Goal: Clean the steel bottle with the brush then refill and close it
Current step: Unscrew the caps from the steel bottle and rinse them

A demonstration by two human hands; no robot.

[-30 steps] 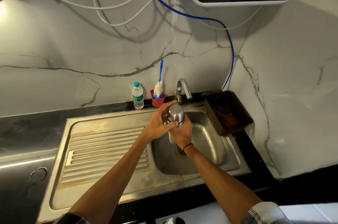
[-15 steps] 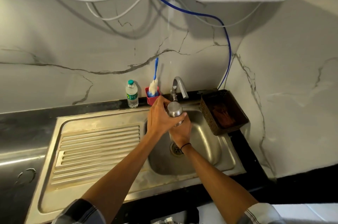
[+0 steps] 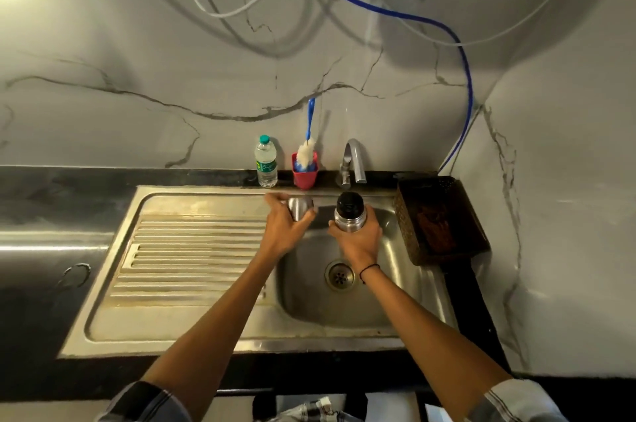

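**Steel cap off, inner stopper on, both over the sink**

Head view shows us standing at the sink (image 3: 206, 335), which we take as our landmark. Our right hand (image 3: 358, 239) wraps its fingers round the lower body of the steel bottle (image 3: 347, 220), holding it upright above the basin, just in front of the tap (image 3: 352, 160). A black stopper tops the bottle's neck. Our left hand (image 3: 285, 229) curls round the steel cap (image 3: 300, 207), held apart from the bottle, over the basin's back-left rim.

The brush (image 3: 308, 146) stands in a red cup (image 3: 304, 173) on the tabletop behind the sink, beside a plastic water bottle (image 3: 265, 163); a brown basket (image 3: 440, 218) sits at the sink's right.

We judge the bottle rigid and smooth, probably slippery once wet, and heavier if any water remains inside. A full wrap round the middle of the body seems the safest hold, leaving the neck free for the brush. The cap looks light and liable to roll if laid on its side.
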